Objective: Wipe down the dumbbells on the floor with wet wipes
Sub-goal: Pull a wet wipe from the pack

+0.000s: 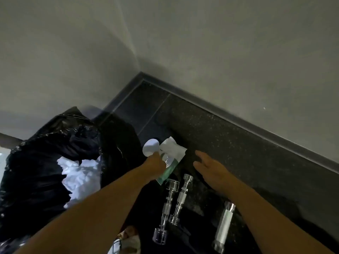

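Now pinching the white-and-green plastic wet-wipe pack (pixel 174 150) at its opening with the left hand (pixel 155 163), hovering the spread right hand (pixel 211 167) alongside; probably feeling light, limp, needing bracing.

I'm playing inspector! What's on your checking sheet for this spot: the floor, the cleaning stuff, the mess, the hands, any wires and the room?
Surface: dark speckled floor, dimly lit.
Job's things: left dumbbell and middle dumbbell lie side by side; right dumbbell lies apart from them. The wet wipes pack has its round white flap lifted.
Clutter: black bag with crumpled white sheets inside; a blurred thing at the bottom edge, cannot tell what.
Grippers: left hand grips the pack; right hand is open and holds nothing.
Cables: nothing seen.
Surroundings: grey walls meeting in a corner, dark skirting board.
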The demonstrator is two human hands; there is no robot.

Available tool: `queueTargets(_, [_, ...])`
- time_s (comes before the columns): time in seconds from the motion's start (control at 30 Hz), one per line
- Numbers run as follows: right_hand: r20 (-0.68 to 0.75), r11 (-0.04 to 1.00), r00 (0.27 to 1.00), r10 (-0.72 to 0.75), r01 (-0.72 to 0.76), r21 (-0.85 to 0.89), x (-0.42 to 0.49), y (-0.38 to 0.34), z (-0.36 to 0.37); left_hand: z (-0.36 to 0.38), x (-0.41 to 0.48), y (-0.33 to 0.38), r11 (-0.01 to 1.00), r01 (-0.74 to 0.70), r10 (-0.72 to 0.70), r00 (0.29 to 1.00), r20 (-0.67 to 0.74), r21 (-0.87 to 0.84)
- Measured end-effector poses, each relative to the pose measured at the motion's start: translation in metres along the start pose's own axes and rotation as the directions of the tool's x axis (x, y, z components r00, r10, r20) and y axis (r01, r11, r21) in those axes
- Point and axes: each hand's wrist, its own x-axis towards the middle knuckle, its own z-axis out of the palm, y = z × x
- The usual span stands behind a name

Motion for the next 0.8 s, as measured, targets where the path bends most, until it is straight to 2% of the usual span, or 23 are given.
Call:
queueTargets(0.03, [-0.002, 1.000, 1.000, -0.011, 0.011, 0.009, 0.008, 0.004, 0.003, 0.004, 0.004, -0.003, 1.000, -0.010, 0.010, 1.000, 0.016, 0.008])
queueTargets(0.2, [0.012, 0.999, 1.000, -0.017, 0.016, 0.032, 0.045, 0.021, 0.016, 0.033, 0.047, -0.027, 0.994, 0.111, -0.111, 0.994, -0.019, 0.001])
queueTargets(0.37, [0.020, 0.999, 0.999, -0.044, 0.043, 0.024, 0.070, 0.034, 0.028, 0.053, 0.055, -0.045, 0.997, -0.013, 0.006, 0.996, -0.093, -0.074])
queueTargets(0.43, [0.016, 0.999, 0.999, -0.043, 0.043, 0.016, 0.079, 0.037, 0.034, 0.062, 0.052, -0.053, 0.995, -0.088, 0.092, 0.987, -0.132, 0.037])
queueTargets(0.5, [-0.009, 0.999, 0.999, -0.051, 0.051, -0.004, 0.087, 0.038, 0.039, 0.065, 0.048, -0.057, 0.976, -0.077, 0.088, 0.995, -0.047, 0.202])
queueTargets(0.53, [-0.036, 0.998, 0.997, -0.062, 0.061, -0.029, 0.091, 0.037, 0.042, 0.065, 0.048, -0.061, 0.961, -0.086, 0.104, 0.993, -0.053, 0.264])
queueTargets(0.67, [-0.222, 0.974, 0.963, -0.156, 0.112, -0.199, 0.107, 0.031, 0.051, 0.066, 0.051, -0.069, 0.893, -0.145, 0.163, 0.987, -0.007, 0.427])
queueTargets(0.8, [-0.293, 0.975, 0.943, -0.158, 0.101, -0.200, 0.124, 0.026, 0.067, 0.069, 0.051, -0.072, 0.843, -0.152, 0.158, 0.987, 0.032, 0.516])
